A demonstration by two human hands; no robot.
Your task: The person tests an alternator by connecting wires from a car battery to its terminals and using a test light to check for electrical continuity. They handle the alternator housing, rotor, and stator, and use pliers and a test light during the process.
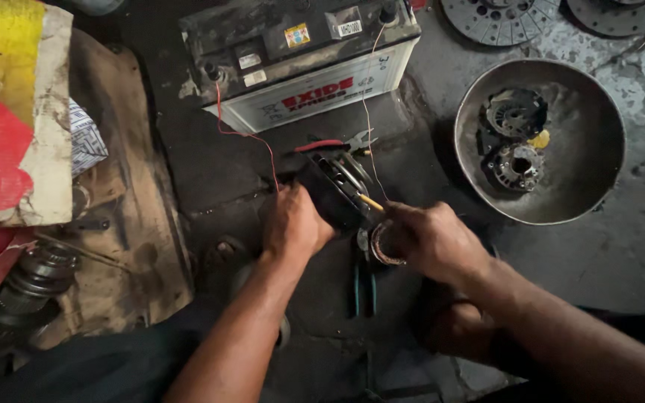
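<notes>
A car battery (300, 63) is sitting at the top of the grimy floor (636, 254), a round metal basin (599, 149) lying to its right. Just below the battery, the left hand (293, 224) is gripping a black motor housing (334, 190). The right hand (427, 239) is closing around a copper-wound ring (382, 246) beside it, thin red wire (251, 138) running from the battery toward the housing.

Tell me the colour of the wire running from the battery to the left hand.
Red; the thin wire shows best in the head view, from the battery to the left hand.
</notes>
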